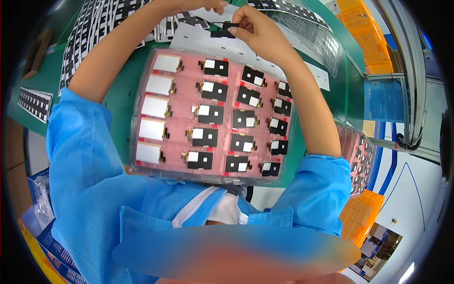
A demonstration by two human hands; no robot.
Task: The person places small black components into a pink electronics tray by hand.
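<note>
Right hand: the bare right hand (257, 34) pinches a small, flat, black rectangular piece (223, 33) between thumb and fingers.
Left hand: the bare left hand (208, 4), at the top edge, has its fingers just beside the piece; whether they grip anything, I cannot tell.
Black piece: it sits above a smooth white sheet (195, 41), beyond the tray's far edge; contact between the two is unclear.
Pink tray: a shallow pink tray with a clear plastic rim (182, 118) lies on the green tabletop (120, 111), near the torso. Its leftmost column holds plain white rectangular panels (154, 107); the other columns show black-faced panels with white squares (216, 68).
Slip risk: a loose pinch could probably let the thin piece twist, fold or drop.
Sleeve risk: the right forearm passes over the tray's right column, so lowering it could nudge those panels askew.
Crowding risk: crumpled clear plastic (324, 45) beside the sheet might snag the right hand.
</note>
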